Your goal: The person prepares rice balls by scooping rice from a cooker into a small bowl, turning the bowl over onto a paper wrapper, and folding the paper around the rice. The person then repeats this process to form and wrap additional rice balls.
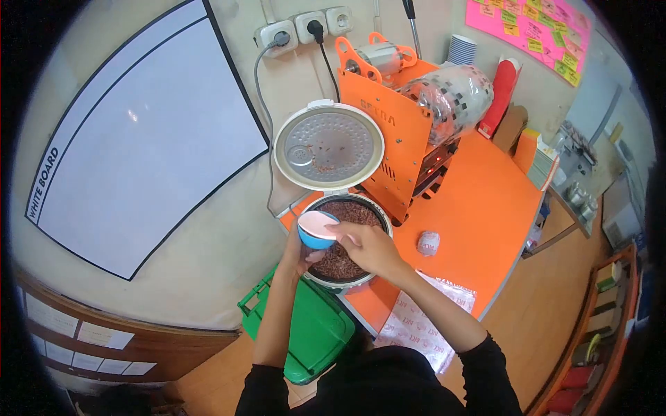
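So the blue cup (316, 242) is wrapped snugly in the left hand (302, 258), over the rice cooker (340, 283) at the worktop's (479, 208) left edge. The pink paddle (319, 223) is pinched at its narrow end by the right hand (364, 246). Both look light, stiff, maybe slippery; cup best held round its wall.

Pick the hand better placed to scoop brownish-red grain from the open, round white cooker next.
Right, I'd judge: the right hand is over the grain, holding the flat pink paddle; the left hand seems busy supporting the round blue cup.
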The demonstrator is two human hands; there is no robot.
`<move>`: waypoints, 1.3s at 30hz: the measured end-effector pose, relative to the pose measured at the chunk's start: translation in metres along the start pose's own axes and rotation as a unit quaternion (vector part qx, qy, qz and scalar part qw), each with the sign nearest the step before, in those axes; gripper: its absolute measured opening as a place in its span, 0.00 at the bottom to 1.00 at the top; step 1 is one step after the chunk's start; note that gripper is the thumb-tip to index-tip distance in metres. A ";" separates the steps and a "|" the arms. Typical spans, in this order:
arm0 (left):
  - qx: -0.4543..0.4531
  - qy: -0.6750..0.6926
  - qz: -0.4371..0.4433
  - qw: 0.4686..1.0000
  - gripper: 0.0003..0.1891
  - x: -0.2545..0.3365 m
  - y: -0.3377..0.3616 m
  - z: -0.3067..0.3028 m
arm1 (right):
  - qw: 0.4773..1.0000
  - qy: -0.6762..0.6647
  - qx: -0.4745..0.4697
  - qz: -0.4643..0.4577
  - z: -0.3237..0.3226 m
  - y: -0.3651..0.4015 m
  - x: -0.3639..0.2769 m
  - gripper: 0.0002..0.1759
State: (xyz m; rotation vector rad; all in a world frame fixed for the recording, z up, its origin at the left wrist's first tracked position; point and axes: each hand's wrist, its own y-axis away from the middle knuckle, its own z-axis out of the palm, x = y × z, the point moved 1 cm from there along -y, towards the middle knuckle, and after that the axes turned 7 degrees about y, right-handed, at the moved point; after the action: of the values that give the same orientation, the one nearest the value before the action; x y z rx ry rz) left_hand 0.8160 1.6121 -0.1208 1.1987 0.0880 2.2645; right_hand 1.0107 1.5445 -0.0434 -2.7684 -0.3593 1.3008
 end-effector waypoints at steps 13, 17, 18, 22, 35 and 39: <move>0.178 0.059 0.170 0.967 0.31 -0.020 0.035 -0.003 | 0.981 0.177 0.037 0.071 -0.003 -0.008 0.013 0.16; -0.033 0.238 0.210 0.948 0.29 -0.031 0.064 0.009 | 0.939 0.335 0.078 -0.018 0.017 -0.045 0.036 0.15; -0.068 0.185 0.233 0.952 0.30 -0.034 0.071 0.014 | 0.912 0.371 0.146 -0.096 0.026 -0.051 0.052 0.14; -0.088 0.002 0.185 0.979 0.47 -0.073 0.087 0.009 | 0.928 0.285 0.204 -0.124 -0.001 -0.012 0.036 0.14; -0.235 -0.470 0.221 0.822 0.49 -0.287 0.070 0.066 | 0.734 -0.399 0.230 0.498 0.045 0.274 0.162 0.33; -0.376 -0.602 0.082 0.700 0.31 -0.305 0.080 0.031 | 0.902 0.155 0.225 0.335 0.071 0.280 0.169 0.34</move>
State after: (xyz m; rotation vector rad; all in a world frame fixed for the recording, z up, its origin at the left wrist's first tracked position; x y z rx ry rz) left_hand 0.9368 1.3827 -0.3027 1.8909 -1.3243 0.9416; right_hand 1.1120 1.3093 -0.2590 -2.6738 0.8688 0.8179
